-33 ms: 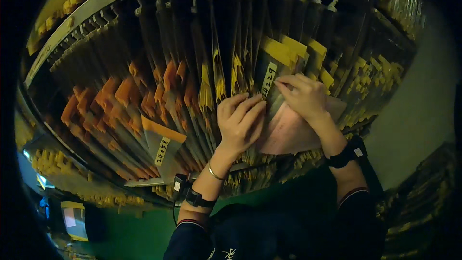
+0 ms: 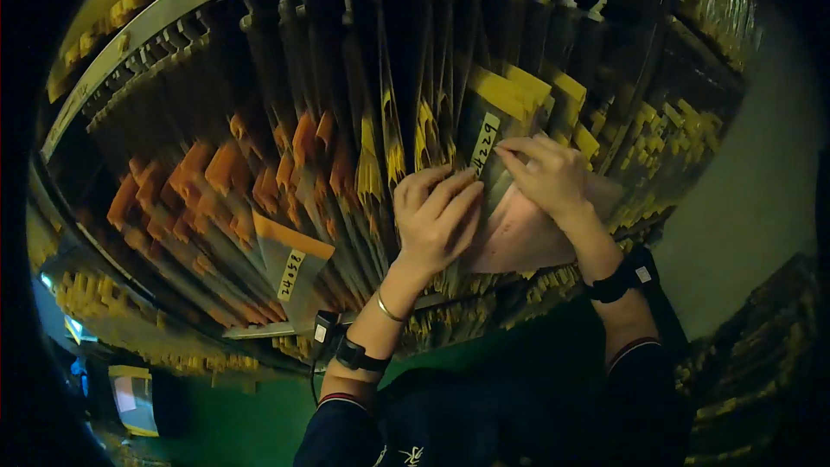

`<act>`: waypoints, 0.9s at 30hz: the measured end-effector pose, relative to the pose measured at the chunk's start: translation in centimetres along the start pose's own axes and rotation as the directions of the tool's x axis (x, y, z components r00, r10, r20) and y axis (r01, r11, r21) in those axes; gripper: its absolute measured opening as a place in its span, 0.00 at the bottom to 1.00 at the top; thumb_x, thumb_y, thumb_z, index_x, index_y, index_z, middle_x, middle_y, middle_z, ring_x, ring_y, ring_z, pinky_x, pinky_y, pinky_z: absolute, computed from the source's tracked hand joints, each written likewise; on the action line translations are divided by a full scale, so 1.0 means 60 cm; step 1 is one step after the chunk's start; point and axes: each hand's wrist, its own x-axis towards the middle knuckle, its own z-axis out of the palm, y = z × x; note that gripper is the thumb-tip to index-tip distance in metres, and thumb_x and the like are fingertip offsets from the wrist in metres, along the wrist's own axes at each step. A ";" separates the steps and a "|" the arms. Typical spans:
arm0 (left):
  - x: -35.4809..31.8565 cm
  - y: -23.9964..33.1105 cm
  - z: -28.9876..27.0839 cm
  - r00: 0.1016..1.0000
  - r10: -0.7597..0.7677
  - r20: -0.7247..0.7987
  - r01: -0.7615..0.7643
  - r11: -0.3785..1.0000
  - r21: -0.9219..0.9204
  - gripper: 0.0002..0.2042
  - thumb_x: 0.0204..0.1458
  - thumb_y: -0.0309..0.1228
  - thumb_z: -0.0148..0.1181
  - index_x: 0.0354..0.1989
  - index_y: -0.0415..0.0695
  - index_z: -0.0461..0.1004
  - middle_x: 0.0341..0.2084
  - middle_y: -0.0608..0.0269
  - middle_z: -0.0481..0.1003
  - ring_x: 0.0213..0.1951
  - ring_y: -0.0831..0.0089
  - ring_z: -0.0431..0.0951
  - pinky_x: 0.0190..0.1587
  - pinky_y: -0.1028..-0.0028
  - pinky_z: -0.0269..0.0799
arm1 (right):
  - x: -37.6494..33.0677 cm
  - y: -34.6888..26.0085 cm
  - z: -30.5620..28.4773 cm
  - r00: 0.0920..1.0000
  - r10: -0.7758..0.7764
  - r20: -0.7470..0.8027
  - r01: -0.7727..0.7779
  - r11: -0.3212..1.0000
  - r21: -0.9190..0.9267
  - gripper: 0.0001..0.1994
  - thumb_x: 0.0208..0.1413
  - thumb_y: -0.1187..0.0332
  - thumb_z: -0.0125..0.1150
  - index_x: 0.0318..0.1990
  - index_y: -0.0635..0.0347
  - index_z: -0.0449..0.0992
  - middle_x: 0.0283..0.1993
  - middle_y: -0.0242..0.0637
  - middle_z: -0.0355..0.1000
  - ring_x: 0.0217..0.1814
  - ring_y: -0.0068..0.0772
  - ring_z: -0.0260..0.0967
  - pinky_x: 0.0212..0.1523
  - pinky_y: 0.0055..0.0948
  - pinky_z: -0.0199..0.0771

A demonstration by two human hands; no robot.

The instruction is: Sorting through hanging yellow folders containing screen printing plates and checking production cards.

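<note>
Hanging packets on a crowded rack

We find the left hand (image 2: pixel 435 218) fingers curled, parting yellow-tabbed packets (image 2: pixel 425 134); the right hand (image 2: pixel 546 175) pinches a yellow-topped packet (image 2: pixel 494 117) (white label) mid-rack (image 2: pixel 156 30), orange-tabbed packets (image 2: pixel 216 177) hanging left.

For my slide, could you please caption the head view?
Left hand and right hand part hanging yellow-tabbed packets on a crowded metal rack.

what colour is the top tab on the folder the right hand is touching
Yellow tab, on the hanging folder under the right hand; head view.
</note>
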 end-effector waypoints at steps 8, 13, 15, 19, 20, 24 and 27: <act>-0.019 -0.029 0.020 0.993 -0.122 0.002 0.121 0.984 0.128 0.06 0.40 0.31 0.65 0.26 0.48 0.75 0.35 0.72 0.77 0.44 0.70 0.71 0.52 0.67 0.54 | -0.013 0.039 0.014 0.998 0.063 -0.028 -0.062 0.997 0.041 0.06 0.40 0.64 0.71 0.29 0.45 0.82 0.19 0.28 0.70 0.17 0.29 0.67 0.19 0.27 0.67; -0.018 -0.034 0.012 0.993 -0.115 0.035 0.109 0.983 0.146 0.05 0.41 0.33 0.64 0.25 0.48 0.76 0.33 0.73 0.77 0.44 0.70 0.71 0.52 0.67 0.54 | -0.010 0.020 0.001 1.000 0.014 0.028 -0.018 0.990 0.143 0.08 0.41 0.69 0.71 0.31 0.52 0.82 0.20 0.31 0.71 0.17 0.26 0.66 0.19 0.23 0.65; -0.018 -0.029 0.013 0.988 -0.149 0.050 0.140 0.980 0.143 0.08 0.41 0.37 0.66 0.25 0.48 0.76 0.31 0.73 0.77 0.44 0.69 0.71 0.51 0.67 0.53 | -0.019 0.015 -0.009 0.999 -0.040 0.030 0.033 0.975 0.221 0.08 0.41 0.69 0.71 0.32 0.52 0.82 0.17 0.31 0.68 0.16 0.27 0.64 0.18 0.24 0.64; -0.005 -0.012 0.003 0.968 -0.227 0.104 0.209 0.965 0.157 0.14 0.39 0.43 0.68 0.26 0.47 0.75 0.30 0.67 0.75 0.44 0.66 0.70 0.50 0.66 0.52 | -0.064 0.020 -0.034 0.993 -0.114 0.042 0.100 0.964 0.244 0.11 0.41 0.72 0.71 0.36 0.57 0.81 0.18 0.32 0.67 0.16 0.27 0.64 0.17 0.23 0.64; -0.003 -0.006 0.008 0.970 -0.227 0.084 0.209 0.960 0.185 0.16 0.38 0.44 0.69 0.27 0.47 0.75 0.31 0.65 0.75 0.44 0.65 0.69 0.50 0.66 0.51 | -0.072 0.026 -0.038 0.993 -0.104 0.049 0.090 0.969 0.229 0.12 0.41 0.72 0.71 0.37 0.57 0.80 0.18 0.32 0.67 0.16 0.28 0.65 0.18 0.23 0.64; 0.003 0.014 0.029 0.967 -0.249 0.061 0.222 0.931 0.289 0.20 0.38 0.45 0.68 0.34 0.45 0.73 0.33 0.61 0.73 0.47 0.63 0.67 0.51 0.64 0.49 | -0.059 0.005 -0.023 0.999 -0.042 0.022 0.036 0.976 0.217 0.10 0.43 0.71 0.69 0.36 0.54 0.80 0.20 0.32 0.69 0.18 0.30 0.68 0.19 0.26 0.68; -0.008 0.014 0.046 0.952 -0.307 0.019 0.291 0.919 0.266 0.22 0.39 0.42 0.66 0.41 0.45 0.71 0.38 0.61 0.73 0.49 0.63 0.66 0.53 0.64 0.47 | -0.053 0.007 -0.013 0.998 -0.048 0.045 0.043 0.993 0.106 0.06 0.45 0.67 0.67 0.32 0.52 0.81 0.23 0.32 0.72 0.21 0.33 0.72 0.22 0.30 0.72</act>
